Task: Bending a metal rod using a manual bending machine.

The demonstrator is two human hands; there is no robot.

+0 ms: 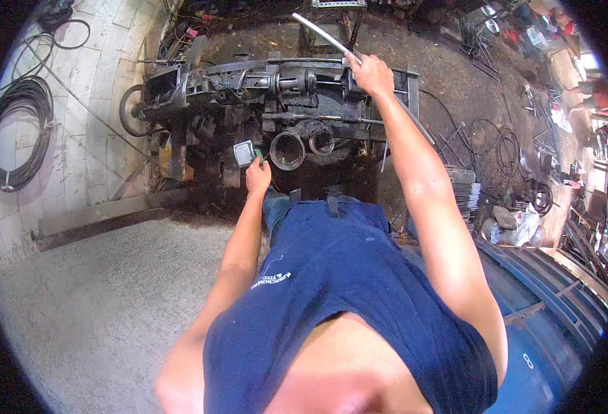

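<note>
In front of me stands a dark, greasy lathe-like machine [293, 81] with a round chuck-like part in its middle. My right hand [373, 74] is closed around a long, pale metal rod [321, 32] over the machine's right part. The rod slants from the far left toward the near right, with part of it hidden by my forearm. Lower and to the left, my left hand [258, 175] has its fingers curled at a small green piece [258, 157] beside a grey, square-faced box [244, 154]. Whether that hand grips the green piece is hard to make out.
Two open metal cylinders [288, 150] sit below the machine bed. A handwheel [131, 110] is at its left end. Coiled black cable [18, 131] hangs on the left wall. Loose rods and cables lie at the right, near stacked metal bars [464, 193] and blue metal panels [538, 297].
</note>
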